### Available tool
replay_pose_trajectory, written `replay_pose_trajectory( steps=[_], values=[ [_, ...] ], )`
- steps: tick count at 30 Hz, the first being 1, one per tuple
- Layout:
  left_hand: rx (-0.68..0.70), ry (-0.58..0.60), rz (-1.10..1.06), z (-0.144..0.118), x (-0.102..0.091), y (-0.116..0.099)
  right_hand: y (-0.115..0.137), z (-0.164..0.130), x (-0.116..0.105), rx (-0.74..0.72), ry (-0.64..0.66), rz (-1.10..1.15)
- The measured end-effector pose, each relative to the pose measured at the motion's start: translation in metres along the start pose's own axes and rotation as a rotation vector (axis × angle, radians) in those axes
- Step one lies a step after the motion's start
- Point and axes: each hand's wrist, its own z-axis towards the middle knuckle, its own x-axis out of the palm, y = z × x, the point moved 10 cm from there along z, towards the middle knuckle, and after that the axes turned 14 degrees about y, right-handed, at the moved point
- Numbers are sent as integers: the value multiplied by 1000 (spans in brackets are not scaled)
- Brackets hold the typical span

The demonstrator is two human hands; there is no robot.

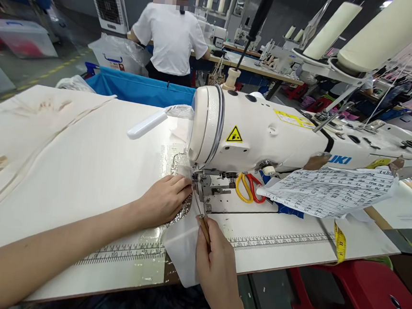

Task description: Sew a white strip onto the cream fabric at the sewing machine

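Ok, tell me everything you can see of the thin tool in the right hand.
The thin tool is a slim metal spike on a brown handle that looks wooden, like an awl. The right hand pinches the handle, and the tool slants up and left. Its tip reaches the white fabric near the presser foot of the sewing machine, beside the left hand.

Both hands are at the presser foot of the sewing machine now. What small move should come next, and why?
Probably ease the white fabric a little further under the presser foot. The left hand lies flat on it beside the foot, and the right hand points a thin wooden-handled tool at the foot, so the piece seems lined up for stitching.
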Motion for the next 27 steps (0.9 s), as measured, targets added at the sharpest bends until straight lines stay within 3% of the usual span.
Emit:
replay_pose_trajectory(
  steps=[4, 9, 14, 17, 21, 27],
  values=[
    [-25, 1, -15, 0, 1, 3, 8, -1, 0, -68, -15, -9],
    [-36, -35, -60, 4, 0, 7, 37, -3, -8, -228, -66, 53],
    [-96, 84, 58, 22, 2, 2, 71, -3, -10, -378, -57, 100],
    [-174, 68, 58, 27, -1, 9, 79, -7, -7, -400, -40, 80],
    [-260, -80, -269, 19, -2, 40, 59, -15, -10, -295, -94, 23],
    [-168, -175, -644, 12, 4, 62, 10, -9, -13, -13, -197, -286]
  ],
)
